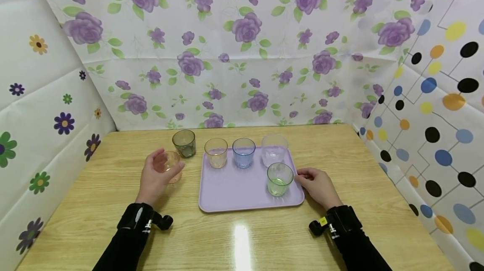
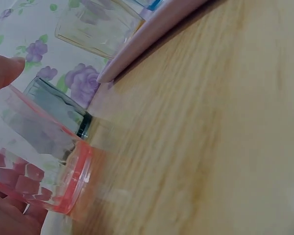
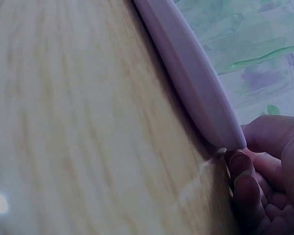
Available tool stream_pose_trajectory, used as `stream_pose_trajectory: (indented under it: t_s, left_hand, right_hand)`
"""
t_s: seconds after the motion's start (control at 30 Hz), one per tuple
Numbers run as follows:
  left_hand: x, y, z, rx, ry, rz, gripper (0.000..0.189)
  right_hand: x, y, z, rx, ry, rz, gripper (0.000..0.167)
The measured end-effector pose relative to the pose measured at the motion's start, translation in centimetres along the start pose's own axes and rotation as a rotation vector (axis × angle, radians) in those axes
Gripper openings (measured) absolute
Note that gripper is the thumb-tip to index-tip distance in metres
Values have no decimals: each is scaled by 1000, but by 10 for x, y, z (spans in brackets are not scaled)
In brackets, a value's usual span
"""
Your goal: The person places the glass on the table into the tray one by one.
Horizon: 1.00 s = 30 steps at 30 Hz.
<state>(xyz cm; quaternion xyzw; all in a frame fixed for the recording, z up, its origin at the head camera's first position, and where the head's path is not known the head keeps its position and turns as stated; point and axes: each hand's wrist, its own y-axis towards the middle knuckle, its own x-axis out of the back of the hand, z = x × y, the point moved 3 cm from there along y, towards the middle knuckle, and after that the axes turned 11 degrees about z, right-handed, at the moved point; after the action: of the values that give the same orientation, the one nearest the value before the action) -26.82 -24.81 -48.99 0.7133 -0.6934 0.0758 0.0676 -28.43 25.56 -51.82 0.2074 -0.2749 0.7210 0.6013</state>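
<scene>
My left hand (image 1: 151, 180) holds a pink drinking glass (image 1: 166, 160) left of the tray, thumb on the near side and fingers around the far side. In the left wrist view the pink glass (image 2: 73, 181) stands with its thick base at the wooden surface. A dark grey glass (image 1: 184, 144) is just behind it. My right hand (image 1: 319, 188) pinches the right edge of a lilac tray (image 1: 234, 191). In the right wrist view the thumb lies at the tray's rim (image 3: 201, 73), with curled fingers below. Nearest that hand on the tray is a green glass (image 1: 280, 180).
Along the tray's back stand an amber glass (image 1: 216, 154), a blue glass (image 1: 243, 153) and a clear glass (image 1: 274, 151). The wooden table (image 1: 189, 241) meets a floral cloth (image 1: 245, 73) at the back, with patterned cloths at both sides.
</scene>
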Motion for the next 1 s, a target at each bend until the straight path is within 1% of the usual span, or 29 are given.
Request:
stream_pose_trajectory:
  t_s: [0.13, 0.37, 0.57, 0.8, 1.0]
  left_hand:
    - [-2, -1, 2, 1, -17, -17, 96]
    - [-2, -4, 7, 25, 17, -16, 95]
    - [-3, -3, 11, 11, -1, -14, 89]
    - [-2, -4, 12, 18, 3, -6, 87]
    - [-4, -3, 11, 11, 17, -16, 85]
  right_hand:
    - [0, 0, 1, 1, -1, 0, 33]
    - [1, 0, 1, 1, -9, -3, 32]
    - [0, 1, -1, 7, -17, -6, 32]
    - [-1, 1, -2, 1, -16, -4, 33]
    - [-1, 0, -2, -6, -11, 1, 33]
